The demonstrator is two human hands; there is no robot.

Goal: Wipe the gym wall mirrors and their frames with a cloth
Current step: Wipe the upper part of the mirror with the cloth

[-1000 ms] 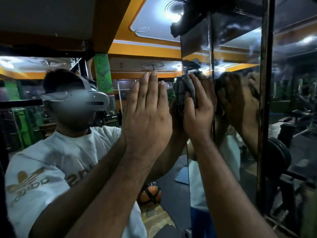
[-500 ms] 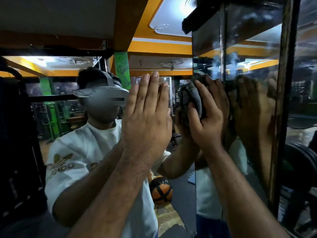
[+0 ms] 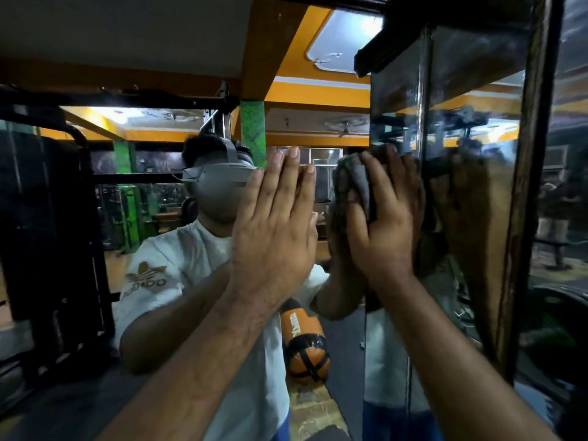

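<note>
Left hand flat, fingers spread; right hand clamps half-hidden cloth.

Orange ceiling beams frame a lit white ceiling panel; green pillar behind; black rack at left.

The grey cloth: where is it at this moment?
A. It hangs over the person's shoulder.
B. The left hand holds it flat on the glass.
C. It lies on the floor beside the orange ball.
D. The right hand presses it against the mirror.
D: the right hand has its fingers spread over the bunched grey cloth at the mirror, while the left hand lies open and flat without any cloth.
</note>
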